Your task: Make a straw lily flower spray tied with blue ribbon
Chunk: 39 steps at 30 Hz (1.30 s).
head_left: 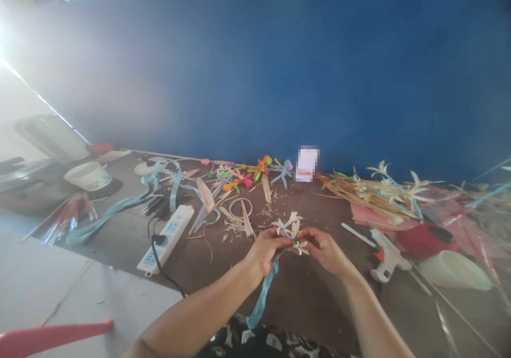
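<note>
Held in front of me over the table is a small bunch of cream husk flowers (294, 222). My left hand (266, 251) is closed around its thin stem, part of which is hidden by the fingers. Pale blue ribbon (263, 297) hangs down from that hand toward my lap. On the other side, my right hand (324, 250) pinches the bunch at its right edge, thumb and forefinger together by a lower flower (300, 247). Dry husk strips and scraps (244, 222) lie just beyond both hands.
A white glue gun (386, 262) lies right, beside a whitish cup (455, 270) and red container (425, 239). Finished husk flowers (415, 187) rest behind. At left are a corded power strip (171, 241), loose blue ribbon (115, 213) and a white tub (88, 177).
</note>
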Tool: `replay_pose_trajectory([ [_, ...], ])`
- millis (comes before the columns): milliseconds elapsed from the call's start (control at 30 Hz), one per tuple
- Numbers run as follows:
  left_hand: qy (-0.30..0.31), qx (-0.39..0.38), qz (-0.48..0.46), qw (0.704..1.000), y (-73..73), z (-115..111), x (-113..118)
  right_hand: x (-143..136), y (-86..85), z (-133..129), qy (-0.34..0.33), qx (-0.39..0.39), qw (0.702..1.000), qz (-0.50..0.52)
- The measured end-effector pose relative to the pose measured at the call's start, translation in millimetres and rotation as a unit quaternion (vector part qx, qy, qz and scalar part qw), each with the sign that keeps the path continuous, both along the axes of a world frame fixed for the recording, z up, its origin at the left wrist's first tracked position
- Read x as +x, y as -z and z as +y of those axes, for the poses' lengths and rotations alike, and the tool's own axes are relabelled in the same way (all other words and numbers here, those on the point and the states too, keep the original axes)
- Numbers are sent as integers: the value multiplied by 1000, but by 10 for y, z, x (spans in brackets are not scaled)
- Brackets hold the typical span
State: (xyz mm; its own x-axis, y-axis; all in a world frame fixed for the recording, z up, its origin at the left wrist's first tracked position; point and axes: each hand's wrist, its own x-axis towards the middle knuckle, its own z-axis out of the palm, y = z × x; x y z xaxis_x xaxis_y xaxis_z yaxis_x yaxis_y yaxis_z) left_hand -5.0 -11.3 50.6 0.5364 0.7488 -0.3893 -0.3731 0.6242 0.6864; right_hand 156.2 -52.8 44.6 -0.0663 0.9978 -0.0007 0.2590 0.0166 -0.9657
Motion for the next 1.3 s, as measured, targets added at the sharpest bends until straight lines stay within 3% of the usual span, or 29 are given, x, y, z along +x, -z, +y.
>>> replay_pose_trajectory([
  [233, -3, -2, -9, 1000, -35, -25, 31, -49, -6, 25, 19, 39, 999, -15],
  [633, -2, 18, -9, 1000, -62, -38, 18, -45, 219, 85, 52, 3, 996, 76],
  [1067, 8, 30, -18, 999, -79, -56, 1, -32, 175, 53, 60, 7, 997, 52],
  [1300, -9, 42, 12, 999, -46, -55, 18, -48, 69, 34, 48, 9, 998, 43],
])
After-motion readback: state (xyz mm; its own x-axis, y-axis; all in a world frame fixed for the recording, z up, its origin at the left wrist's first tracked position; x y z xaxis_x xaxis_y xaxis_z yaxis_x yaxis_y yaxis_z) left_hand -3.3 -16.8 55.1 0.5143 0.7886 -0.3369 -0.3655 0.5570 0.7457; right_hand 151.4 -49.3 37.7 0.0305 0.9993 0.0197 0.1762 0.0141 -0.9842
